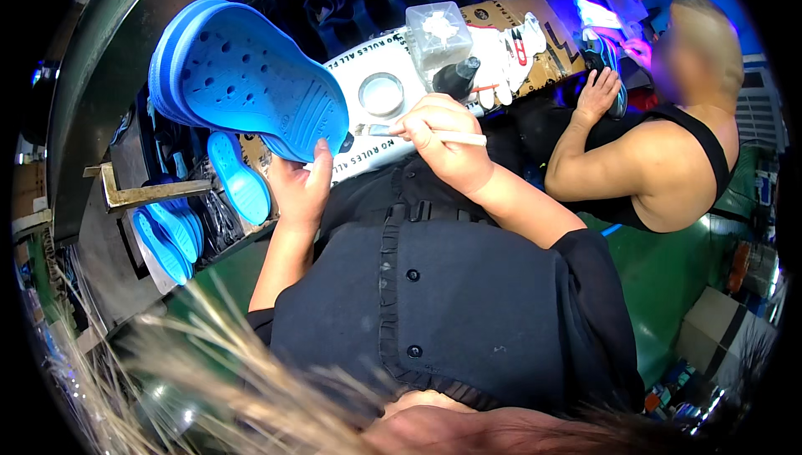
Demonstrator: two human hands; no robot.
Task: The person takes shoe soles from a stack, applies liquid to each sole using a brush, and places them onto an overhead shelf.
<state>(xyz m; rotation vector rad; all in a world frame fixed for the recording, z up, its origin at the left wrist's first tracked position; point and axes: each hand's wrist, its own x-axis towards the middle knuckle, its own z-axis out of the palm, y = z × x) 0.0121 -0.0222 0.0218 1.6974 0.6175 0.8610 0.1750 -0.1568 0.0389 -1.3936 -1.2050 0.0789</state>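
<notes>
While L hand point(296, 186) clamps 1 lg. blue perforated foam sole point(251, 75) by its heel, thumb atop, other fingers mostly hidden, R hand point(444, 139) closes round 1 white-handled brush point(381, 130), tip near heel. Risk: sole could tip onto brush if L thumb slackens. Qty: 1 rd. white tub point(382, 114); 1 blk. btl. point(455, 79); 1 clr. plastic box point(423, 50); 1 sm. loose blue sole point(238, 177); stacked blue soles point(161, 248), min. 3.

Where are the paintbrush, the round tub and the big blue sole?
Paintbrush point(462, 137): head view, on its handle.
Round tub point(382, 114): head view, on its near rim.
Big blue sole point(252, 81): head view, middle of its upper surface.
</notes>
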